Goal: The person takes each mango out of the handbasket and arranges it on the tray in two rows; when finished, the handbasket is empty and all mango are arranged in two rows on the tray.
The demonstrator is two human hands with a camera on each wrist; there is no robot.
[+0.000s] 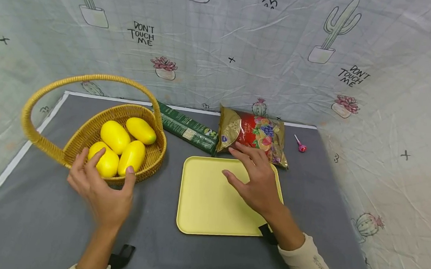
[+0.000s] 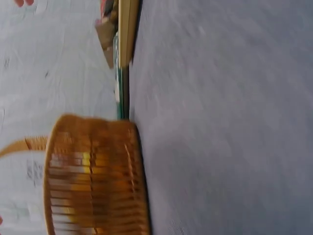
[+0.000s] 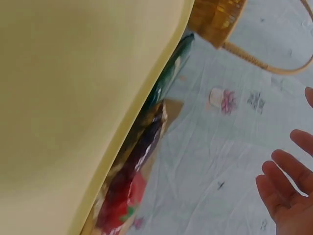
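Note:
A wicker basket [image 1: 89, 117] with a tall arched handle holds several yellow mangoes [image 1: 115, 136]. My left hand [image 1: 102, 195] is at the basket's near rim, its fingers spread over the nearest mangoes; whether they touch the fruit I cannot tell. Over the right part of a pale yellow tray [image 1: 211, 196] hovers my right hand [image 1: 258, 185], fingers apart, holding nothing. Its fingertips overlap the lower edge of a gold and red candy bag [image 1: 251, 133] in the head view. The right wrist view has the right hand's fingers [image 3: 288, 181] at its right edge.
A long dark green packet [image 1: 189, 128] lies behind the tray, between basket and candy bag. One pink lollipop [image 1: 302, 147] rests right of the bag. Behind the grey table [image 1: 155, 247] hangs a cactus-print cloth [image 1: 221, 47].

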